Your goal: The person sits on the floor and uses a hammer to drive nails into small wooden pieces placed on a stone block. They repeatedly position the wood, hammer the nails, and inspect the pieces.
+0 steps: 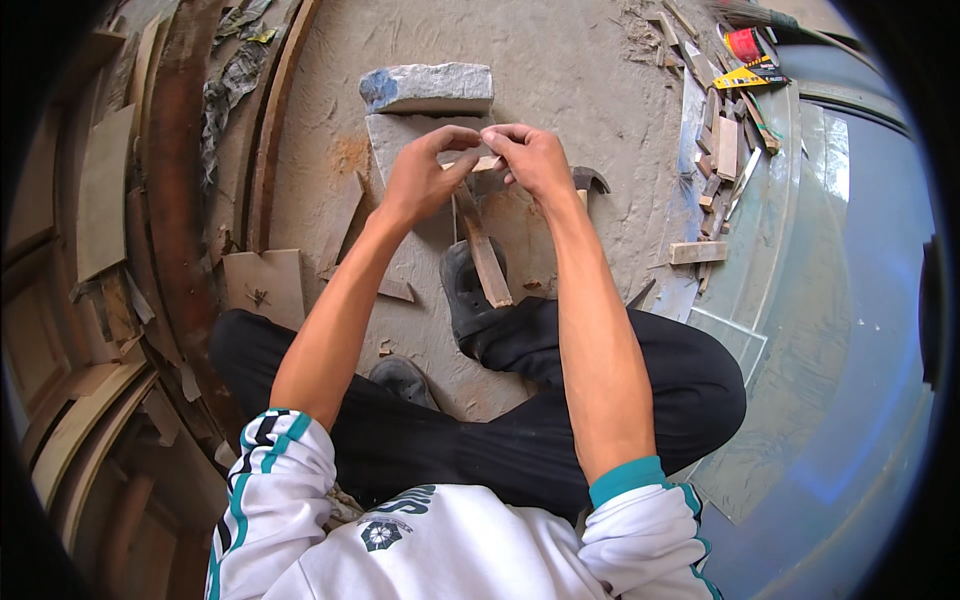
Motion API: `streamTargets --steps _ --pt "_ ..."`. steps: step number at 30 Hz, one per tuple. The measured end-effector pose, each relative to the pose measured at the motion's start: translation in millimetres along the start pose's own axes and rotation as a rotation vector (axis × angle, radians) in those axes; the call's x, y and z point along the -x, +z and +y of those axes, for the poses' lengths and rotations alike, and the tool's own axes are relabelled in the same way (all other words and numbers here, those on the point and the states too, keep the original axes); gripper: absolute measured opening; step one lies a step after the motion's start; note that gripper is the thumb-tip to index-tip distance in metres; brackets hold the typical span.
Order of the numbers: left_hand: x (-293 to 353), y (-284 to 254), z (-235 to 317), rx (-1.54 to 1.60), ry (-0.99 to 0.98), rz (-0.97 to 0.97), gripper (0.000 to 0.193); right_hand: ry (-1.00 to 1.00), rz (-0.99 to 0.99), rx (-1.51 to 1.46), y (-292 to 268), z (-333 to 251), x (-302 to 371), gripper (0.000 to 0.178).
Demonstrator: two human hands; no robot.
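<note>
My left hand (pixel 428 177) and my right hand (pixel 532 162) meet in front of me with their fingertips pinched close together. Whatever is between the fingertips is too small or hidden to make out. Just below the fingers shows a pale wood piece (pixel 484 164), partly covered by them. A narrow wooden strip (pixel 482 250) slants down from under the hands toward my shoe. Beside my right wrist lies a hammer (pixel 592 180); its dark curved head shows, while my forearm hides part of the handle.
A pale stone block (pixel 435 88) with a blue-stained end rests beyond my hands. Scrap wood (pixel 727 145) lies heaped at right, near a yellow-and-black tool (pixel 752 75) and glass sheets (pixel 810 260). Long boards (pixel 178 130) line the left. My dark shoe (pixel 468 290) stands close by.
</note>
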State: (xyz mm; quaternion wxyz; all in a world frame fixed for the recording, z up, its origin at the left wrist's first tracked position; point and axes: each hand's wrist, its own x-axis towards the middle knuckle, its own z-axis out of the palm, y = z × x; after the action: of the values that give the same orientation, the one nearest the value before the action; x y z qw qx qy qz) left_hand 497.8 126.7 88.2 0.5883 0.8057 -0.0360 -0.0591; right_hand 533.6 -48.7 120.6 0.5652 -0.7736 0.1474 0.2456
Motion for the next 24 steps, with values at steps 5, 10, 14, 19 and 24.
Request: streamTargets --steps 5,10,14,19,24 --pt "-15.1 3.5 1.6 0.141 -0.109 -0.070 0.029 -0.143 0.118 0.052 10.0 22.4 -23.5 0.025" --pt "-22.9 0.8 3.1 0.035 -0.161 -0.090 0.028 -0.132 0.200 -0.065 18.8 24.1 -23.1 0.023" --pt "-25.1 1.8 3.7 -0.033 -0.132 -0.108 0.028 -0.110 0.189 -0.032 12.3 23.4 -21.5 0.021" --pt "-22.9 3.5 -0.6 -0.074 -0.114 -0.145 0.029 -0.152 0.157 0.050 2.8 35.1 -17.7 0.019" --pt "-18.5 -2.4 -9.1 0.005 -0.205 -0.201 0.030 -0.059 0.131 -0.013 1.6 30.8 -6.2 0.030"
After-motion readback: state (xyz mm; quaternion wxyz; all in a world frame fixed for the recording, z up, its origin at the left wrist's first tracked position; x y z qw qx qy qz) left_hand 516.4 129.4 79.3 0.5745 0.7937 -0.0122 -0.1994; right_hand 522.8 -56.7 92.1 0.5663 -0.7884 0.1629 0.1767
